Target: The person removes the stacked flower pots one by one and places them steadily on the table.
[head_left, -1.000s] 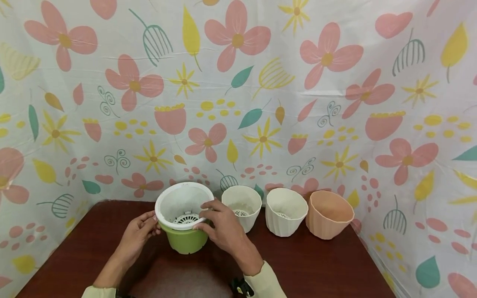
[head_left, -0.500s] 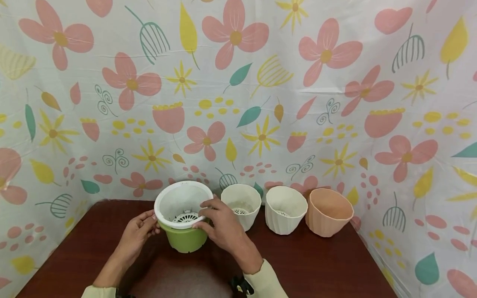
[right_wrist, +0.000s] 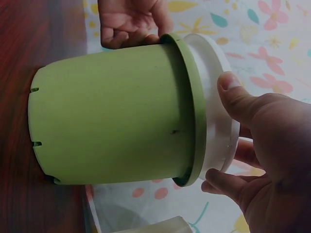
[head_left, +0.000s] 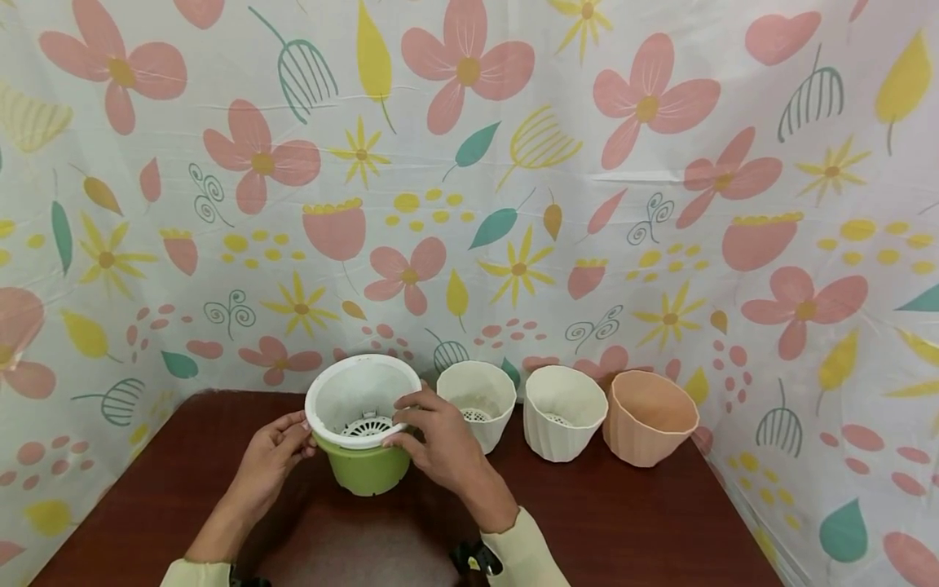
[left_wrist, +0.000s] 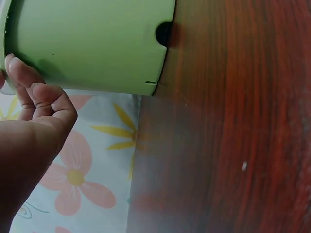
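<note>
A white slotted inner pot sits in a green flower pot, its rim standing a little above the green rim. My right hand pinches the white pot's rim, thumb on the outer side. The left hand grips the opposite side, its fingertips curled under the green pot's rim; the head view partly hides its thumb. In the right wrist view, the green pot stands with its base on the table and a band of the white pot shows.
Two cream fluted pots and a peach one line the back of the dark wooden table, to the right of the hands. A flower-print sheet hangs behind and at the sides.
The head view has shifted slightly. Both hands keep their places on the pots, and nothing else has visibly moved.
</note>
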Available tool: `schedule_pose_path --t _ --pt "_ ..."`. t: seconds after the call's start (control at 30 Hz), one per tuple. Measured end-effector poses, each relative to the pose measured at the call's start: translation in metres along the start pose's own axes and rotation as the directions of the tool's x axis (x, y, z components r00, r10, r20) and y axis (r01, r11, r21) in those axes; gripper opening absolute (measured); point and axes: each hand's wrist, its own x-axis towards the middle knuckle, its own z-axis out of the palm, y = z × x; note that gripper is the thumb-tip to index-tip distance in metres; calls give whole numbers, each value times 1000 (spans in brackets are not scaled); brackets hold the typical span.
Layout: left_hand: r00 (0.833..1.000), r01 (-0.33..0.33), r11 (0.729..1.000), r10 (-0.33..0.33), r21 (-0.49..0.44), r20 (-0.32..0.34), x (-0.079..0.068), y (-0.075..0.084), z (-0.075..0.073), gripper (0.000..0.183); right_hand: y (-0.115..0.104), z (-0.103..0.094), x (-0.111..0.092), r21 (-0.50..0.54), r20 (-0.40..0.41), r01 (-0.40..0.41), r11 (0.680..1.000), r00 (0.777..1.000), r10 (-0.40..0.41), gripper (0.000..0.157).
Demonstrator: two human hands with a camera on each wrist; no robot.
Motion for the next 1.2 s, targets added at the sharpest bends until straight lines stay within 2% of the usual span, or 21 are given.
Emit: schedule_pose_path --t 0.2,0.47,0.73,0.93,1.1,1.2 --pt "1000 14 1000 -14 -11 -12 -1 -1 1 51 3 3 -2 -14 -31 36 999 999 -36 25" --pt "999 -40 999 40 -17 -10 -3 -2 3 49 7 3 -2 12 -48 69 998 997 -68 22" --pt "998 -66 996 66 -53 -4 -4 -4 4 48 9 3 -3 45 -36 52 998 998 -50 21" --pt "999 -52 996 51 -67 -13 -5 -2 4 46 4 7 -2 0 -112 52 999 992 -52 28" --pt "999 -30 997 31 -71 8 -4 1 4 47 -1 6 2 19 -195 43 999 980 -39 25" --pt "1000 -26 997 27 -66 9 -5 2 4 50 -3 4 3 21 -199 51 998 979 -46 25"
